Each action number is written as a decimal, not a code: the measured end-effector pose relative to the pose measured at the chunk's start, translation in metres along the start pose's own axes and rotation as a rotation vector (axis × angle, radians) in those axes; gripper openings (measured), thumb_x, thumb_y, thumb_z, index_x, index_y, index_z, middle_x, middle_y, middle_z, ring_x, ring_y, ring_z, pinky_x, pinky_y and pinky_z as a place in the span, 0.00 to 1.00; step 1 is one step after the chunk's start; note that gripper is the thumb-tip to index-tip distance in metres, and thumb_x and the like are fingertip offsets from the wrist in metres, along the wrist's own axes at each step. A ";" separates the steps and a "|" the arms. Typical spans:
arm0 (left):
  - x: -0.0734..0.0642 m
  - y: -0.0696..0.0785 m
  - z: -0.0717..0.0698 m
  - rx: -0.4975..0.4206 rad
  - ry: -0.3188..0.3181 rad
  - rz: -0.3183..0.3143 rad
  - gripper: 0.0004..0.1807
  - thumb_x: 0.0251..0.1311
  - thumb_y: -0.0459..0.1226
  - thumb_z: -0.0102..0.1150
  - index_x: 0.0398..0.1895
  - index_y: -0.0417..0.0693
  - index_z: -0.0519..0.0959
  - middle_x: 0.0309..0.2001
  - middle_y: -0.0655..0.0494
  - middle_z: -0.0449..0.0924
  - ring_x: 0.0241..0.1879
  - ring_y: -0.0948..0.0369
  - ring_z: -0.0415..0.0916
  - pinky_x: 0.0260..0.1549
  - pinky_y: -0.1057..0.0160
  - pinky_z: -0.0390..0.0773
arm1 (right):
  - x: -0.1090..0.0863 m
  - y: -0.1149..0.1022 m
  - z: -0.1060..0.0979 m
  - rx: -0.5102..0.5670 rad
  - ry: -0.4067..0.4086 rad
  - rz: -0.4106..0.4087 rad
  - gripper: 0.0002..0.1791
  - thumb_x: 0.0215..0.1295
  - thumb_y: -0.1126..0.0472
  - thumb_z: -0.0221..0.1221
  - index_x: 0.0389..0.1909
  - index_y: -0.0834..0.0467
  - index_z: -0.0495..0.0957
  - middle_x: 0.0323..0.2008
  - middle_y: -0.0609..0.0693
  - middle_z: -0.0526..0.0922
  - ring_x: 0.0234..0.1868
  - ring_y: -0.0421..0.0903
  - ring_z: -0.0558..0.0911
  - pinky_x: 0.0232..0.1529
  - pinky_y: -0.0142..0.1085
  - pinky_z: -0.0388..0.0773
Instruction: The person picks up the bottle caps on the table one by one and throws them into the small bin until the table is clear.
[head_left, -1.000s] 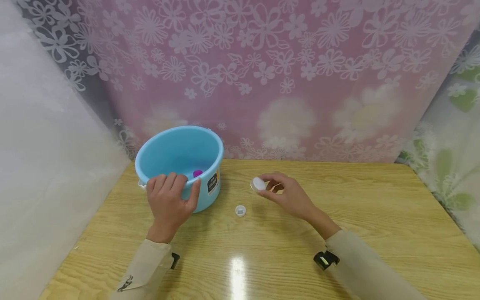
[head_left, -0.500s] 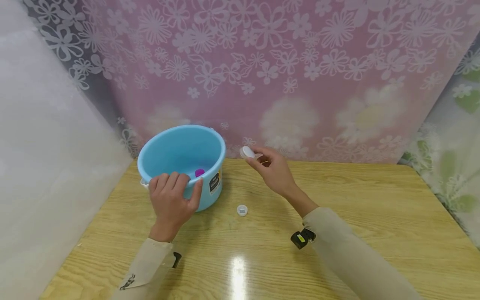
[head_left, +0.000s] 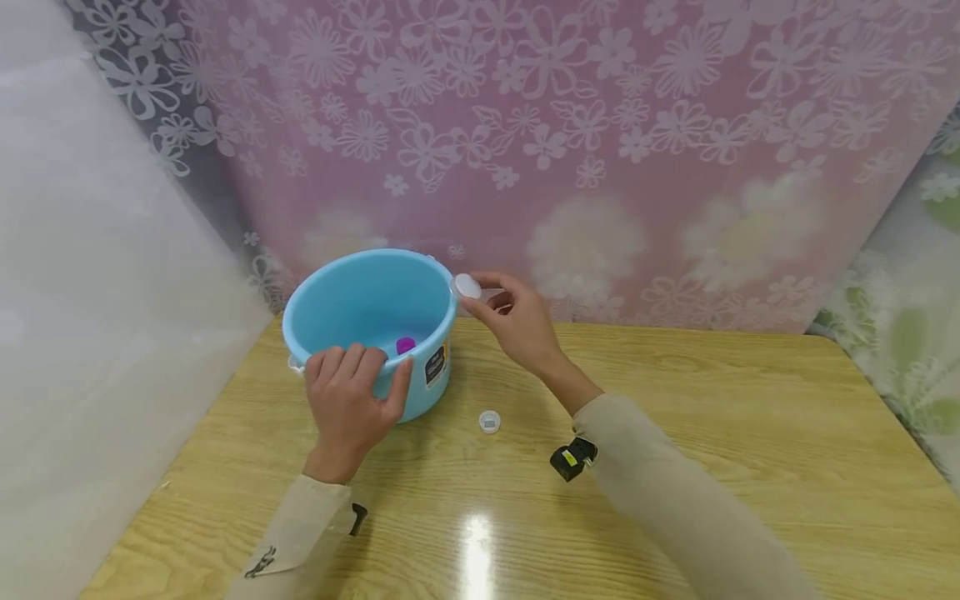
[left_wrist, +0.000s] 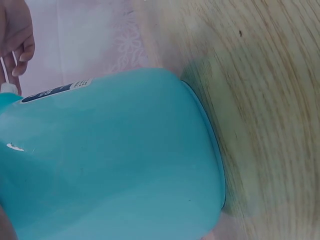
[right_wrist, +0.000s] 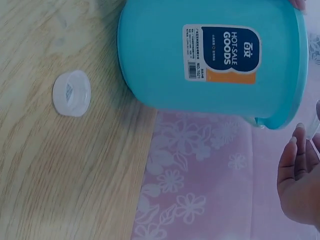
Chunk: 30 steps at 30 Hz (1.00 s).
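Note:
A light blue bucket (head_left: 422,402) stands on the table at the left of the head view. My left hand (head_left: 351,408) grips its near rim, fingers over the edge and thumb outside. Between thumb and fingertips, my right hand (head_left: 517,321) pinches a small round container (head_left: 467,286), white-faced with a clear side, right by the bucket's right rim. Whether it touches the rim I cannot tell. Inside the bucket lies a small purple object (head_left: 405,344), partly seen. A shallow white round cap (head_left: 489,422) with a label inside lies on the table; the right wrist view shows this cap (right_wrist: 72,93) larger.
The wooden table (head_left: 675,500) runs back to a pink flowered curtain (head_left: 585,167). Pale sheeting (head_left: 112,250) borders the left side. A white handle joint (head_left: 296,367) sticks out from the bucket's left side.
My right hand has carried the small round container up and left, from above the table to the bucket's right rim. My left hand keeps its grip on the bucket.

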<state>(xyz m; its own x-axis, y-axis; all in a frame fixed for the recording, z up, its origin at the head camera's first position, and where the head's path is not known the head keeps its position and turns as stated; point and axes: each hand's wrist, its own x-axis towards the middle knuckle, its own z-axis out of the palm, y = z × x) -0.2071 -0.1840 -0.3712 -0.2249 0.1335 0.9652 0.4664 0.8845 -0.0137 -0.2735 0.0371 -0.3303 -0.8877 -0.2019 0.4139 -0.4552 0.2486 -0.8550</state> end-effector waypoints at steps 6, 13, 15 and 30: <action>-0.001 -0.001 0.001 0.011 -0.003 0.002 0.21 0.58 0.50 0.53 0.17 0.45 0.67 0.15 0.53 0.61 0.18 0.51 0.60 0.30 0.50 0.61 | 0.007 0.000 0.013 0.013 -0.023 0.004 0.21 0.61 0.52 0.64 0.54 0.53 0.78 0.46 0.45 0.79 0.34 0.44 0.78 0.30 0.38 0.75; 0.000 -0.002 0.002 0.009 -0.005 0.012 0.21 0.58 0.50 0.54 0.17 0.45 0.68 0.15 0.53 0.61 0.18 0.52 0.60 0.29 0.50 0.61 | 0.011 0.003 0.022 -0.030 -0.014 0.040 0.22 0.62 0.52 0.63 0.56 0.53 0.77 0.41 0.48 0.79 0.34 0.43 0.78 0.30 0.37 0.76; 0.001 -0.002 0.002 0.009 -0.008 0.013 0.21 0.58 0.50 0.54 0.17 0.45 0.68 0.16 0.53 0.62 0.18 0.52 0.60 0.30 0.50 0.61 | 0.012 0.002 0.023 -0.049 -0.009 0.052 0.22 0.62 0.51 0.63 0.57 0.52 0.77 0.41 0.47 0.78 0.34 0.42 0.78 0.30 0.37 0.76; 0.001 -0.002 0.003 0.016 -0.007 0.012 0.21 0.58 0.50 0.54 0.17 0.45 0.66 0.15 0.53 0.60 0.18 0.52 0.59 0.30 0.50 0.61 | 0.017 -0.003 0.019 -0.101 -0.057 0.028 0.22 0.63 0.54 0.62 0.57 0.56 0.77 0.52 0.49 0.75 0.35 0.44 0.78 0.31 0.36 0.76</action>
<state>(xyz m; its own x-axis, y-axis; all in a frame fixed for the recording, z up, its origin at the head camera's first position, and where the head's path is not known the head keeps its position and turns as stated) -0.2109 -0.1844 -0.3713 -0.2253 0.1476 0.9630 0.4552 0.8899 -0.0299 -0.2855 0.0149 -0.3267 -0.8962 -0.2464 0.3690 -0.4372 0.3482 -0.8292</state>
